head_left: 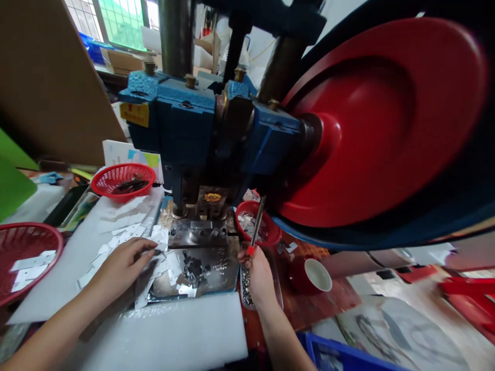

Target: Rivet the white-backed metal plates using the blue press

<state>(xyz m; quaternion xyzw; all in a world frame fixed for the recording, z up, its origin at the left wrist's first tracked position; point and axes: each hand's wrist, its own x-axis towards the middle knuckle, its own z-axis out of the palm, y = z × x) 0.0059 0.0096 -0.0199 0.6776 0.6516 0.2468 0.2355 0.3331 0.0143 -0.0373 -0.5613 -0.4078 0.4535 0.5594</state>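
A blue punch press (pixel 185 123) with a big red flywheel (pixel 386 118) stands in front of me. My left hand (pixel 121 265) rests on a pile of small silvery metal pieces (pixel 162 257) left of the die plate (pixel 199 234), fingers curled on them. My right hand (pixel 258 270) is closed round a thin red-tipped metal tool (pixel 256 226) that points up toward the press. Small dark punched parts (pixel 195 265) lie on the steel bed below the die.
A red basket (pixel 124 180) with dark parts sits back left, another red basket (pixel 27 257) with white strips at far left, a third (pixel 255 224) behind the tool. A white cup (pixel 317 274) stands at right. White foam (pixel 170 330) covers the near edge.
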